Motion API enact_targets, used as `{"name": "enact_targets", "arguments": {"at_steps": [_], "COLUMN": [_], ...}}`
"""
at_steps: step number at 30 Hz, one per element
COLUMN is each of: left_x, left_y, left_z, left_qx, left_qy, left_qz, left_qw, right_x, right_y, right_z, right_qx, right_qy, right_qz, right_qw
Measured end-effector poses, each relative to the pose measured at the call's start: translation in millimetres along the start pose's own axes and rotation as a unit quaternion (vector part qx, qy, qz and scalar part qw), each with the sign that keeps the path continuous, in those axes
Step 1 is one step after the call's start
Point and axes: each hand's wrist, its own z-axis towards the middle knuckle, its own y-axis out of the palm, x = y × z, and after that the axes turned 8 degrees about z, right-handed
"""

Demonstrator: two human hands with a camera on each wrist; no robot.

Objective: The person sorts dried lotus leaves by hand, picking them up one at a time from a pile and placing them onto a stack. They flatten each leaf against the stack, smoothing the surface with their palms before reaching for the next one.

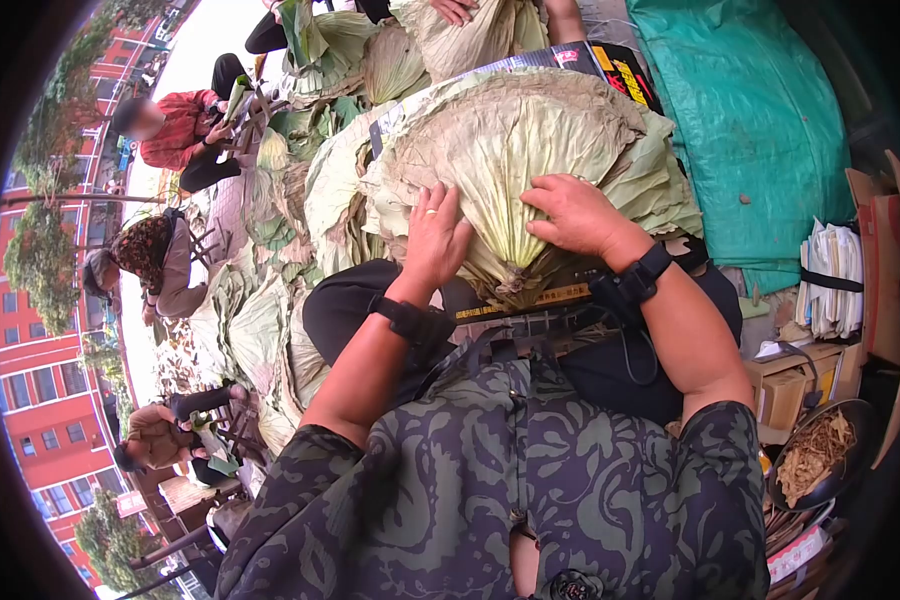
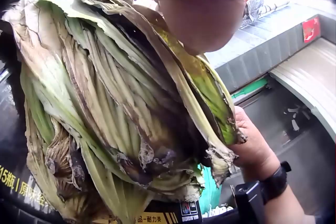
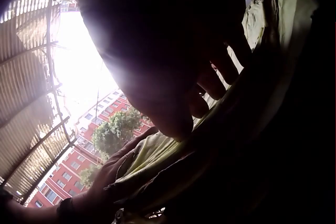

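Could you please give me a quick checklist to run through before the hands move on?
1. Left hand on the leaf stack: ok, resting on top.
2. Right hand on the stack: ok, touching the top leaf.
3. Leaf edges even: not ok, ragged and overlapping unevenly.
4. Hands clear of the green tarp: ok, apart from it.
5. Printed box firm under the stack: cannot tell, mostly covered.

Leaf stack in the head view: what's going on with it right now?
The left hand and right hand both rest on top of a stack of large, wrinkled leaves, one on each side of the ribbed middle. The stack sits in front of the wearer, with a green tarp to its right. Other people sit off to the left.
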Motion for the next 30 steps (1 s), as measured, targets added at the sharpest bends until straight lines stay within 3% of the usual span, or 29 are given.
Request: {"name": "enact_targets", "arguments": {"at_steps": [5,7,9,11,13,15,23,25,27,30], "left_x": [-10,3,19,34,35,35,39,40,44,48], "left_y": [0,-12,-19,-20,-15,-16,-25,-23,-22,-15], "left_z": [-4,-1,4,6,6,4,10,11,13,12], "left_qx": [0.05,0.12,0.11,0.056,0.01,-0.158,-0.189,-0.055,-0.032,-0.171], "left_qy": [-0.042,0.004,0.029,0.085,0.068,-0.01,-0.019,0.051,0.093,0.065], "left_qz": [-0.081,-0.048,-0.014,0.058,0.068,0.078,0.098,0.125,0.107,0.079], "left_qw": [0.995,0.992,0.993,0.993,0.995,0.984,0.977,0.989,0.989,0.98], "right_x": [1,-1,-2,-3,0,2,-1,-2,-2,2], "right_y": [1,-1,-2,-2,-1,-1,-2,-3,-2,-4], "right_z": [0,0,0,0,0,-1,0,0,-1,-1], "right_qx": [0.004,-0.002,-0.007,-0.002,0.001,0.003,-0.016,-0.012,-0.01,0.003], "right_qy": [-0.008,-0.004,0.001,-0.001,-0.006,-0.01,-0.005,-0.001,0.001,-0.004], "right_qz": [0.001,-0.004,-0.01,-0.004,0.002,0.009,-0.015,-0.017,-0.02,-0.011], "right_qw": [1.0,1.0,1.0,1.0,1.0,1.0,1.0,1.0,1.0,1.0]}}
